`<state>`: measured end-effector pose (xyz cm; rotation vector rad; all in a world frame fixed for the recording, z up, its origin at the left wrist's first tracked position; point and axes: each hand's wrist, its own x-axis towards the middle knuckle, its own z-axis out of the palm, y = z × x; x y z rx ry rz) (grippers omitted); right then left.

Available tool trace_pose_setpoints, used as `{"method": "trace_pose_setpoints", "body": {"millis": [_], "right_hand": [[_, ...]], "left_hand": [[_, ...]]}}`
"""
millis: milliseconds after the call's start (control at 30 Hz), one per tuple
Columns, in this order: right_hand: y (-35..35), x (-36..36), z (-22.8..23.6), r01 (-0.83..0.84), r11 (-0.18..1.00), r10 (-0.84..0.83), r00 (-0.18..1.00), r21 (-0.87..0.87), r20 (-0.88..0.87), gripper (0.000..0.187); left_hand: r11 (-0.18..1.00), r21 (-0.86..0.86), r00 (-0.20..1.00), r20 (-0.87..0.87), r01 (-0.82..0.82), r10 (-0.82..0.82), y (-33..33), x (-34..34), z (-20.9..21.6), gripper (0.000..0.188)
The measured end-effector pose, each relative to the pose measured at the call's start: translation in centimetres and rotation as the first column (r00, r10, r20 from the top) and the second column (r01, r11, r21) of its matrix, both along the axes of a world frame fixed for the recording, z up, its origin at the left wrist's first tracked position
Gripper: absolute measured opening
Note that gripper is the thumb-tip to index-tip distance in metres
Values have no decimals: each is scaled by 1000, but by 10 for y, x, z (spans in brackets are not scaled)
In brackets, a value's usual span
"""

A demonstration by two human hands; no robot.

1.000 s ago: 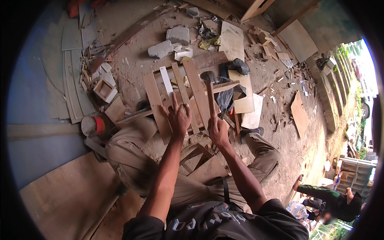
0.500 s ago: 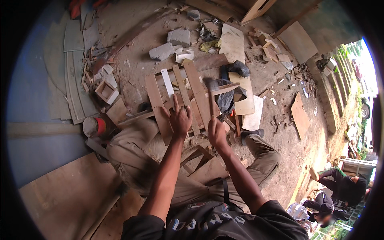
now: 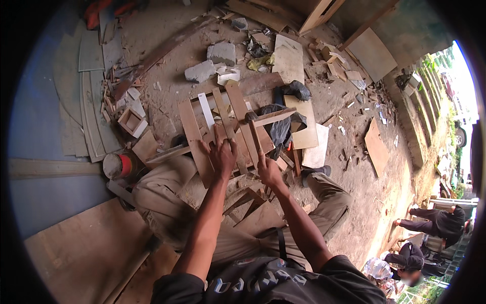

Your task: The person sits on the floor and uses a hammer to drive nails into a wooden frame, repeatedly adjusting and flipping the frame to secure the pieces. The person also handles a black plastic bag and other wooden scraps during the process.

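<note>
- Gripping the hammer [image 3: 256, 139] in the right hand [image 3: 270, 171] — fingers wrapped round the handle, head above or on the right slat [image 3: 240, 112]; contact unclear.
- Left hand [image 3: 221, 156] lies over the slats, fingers apart, index near the lower end of the white strip [image 3: 206, 111]; can't tell if it pins anything small.
- Slatted wooden frame [image 3: 192, 129] sits ahead of the bent legs [image 3: 164, 197], debris around it.
- Risk: left fingers are near the hammer — an off-line swing could catch them.
- Risk: frame looks unevenly propped; a knock toward one edge could rock it and shift the strip.
- Risk: wooden bar [image 3: 275, 117] beside the hammer head could foul a swing.
</note>
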<state>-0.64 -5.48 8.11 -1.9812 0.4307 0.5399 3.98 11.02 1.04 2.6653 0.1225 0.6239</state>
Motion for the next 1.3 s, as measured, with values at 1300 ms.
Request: {"method": "trace_pose_setpoints", "body": {"millis": [1300], "right_hand": [[-7,9,4,-104,968,122,990,-227,68,69]], "left_hand": [[1000,10,1000,7,-2,2,2,-2,6,34]]}}
